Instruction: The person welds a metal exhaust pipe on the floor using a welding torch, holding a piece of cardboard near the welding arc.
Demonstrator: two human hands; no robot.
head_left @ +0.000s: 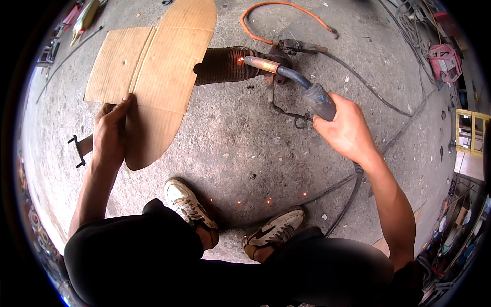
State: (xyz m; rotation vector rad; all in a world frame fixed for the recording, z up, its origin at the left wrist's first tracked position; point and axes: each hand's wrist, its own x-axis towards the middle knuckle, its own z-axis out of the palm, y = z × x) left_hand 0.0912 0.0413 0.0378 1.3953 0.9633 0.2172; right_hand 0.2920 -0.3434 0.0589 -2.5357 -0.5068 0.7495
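Observation:
My right hand [345,125] is wrapped round the handle of a welding torch [296,79]. The torch's copper nozzle points left at a rusty, ribbed metal pipe [225,65] with a flange, lying on the floor. A small bright glow shows on the pipe just by the nozzle tip. My left hand [111,128] pinches the lower edge of a cut piece of cardboard [166,77], thumb in front and fingers behind. The cardboard hides the pipe's left part. Just left of that hand, a dark metal bracket [82,148] pokes out.
An orange cable [255,13] curls behind the pipe, beside a clamp [302,47] with a black cable. The torch cable [348,202] trails past my right shoe [276,227]. Several sparks lie near my shoes. At the right stand a pink-red frame [444,62] and a yellow frame [471,132].

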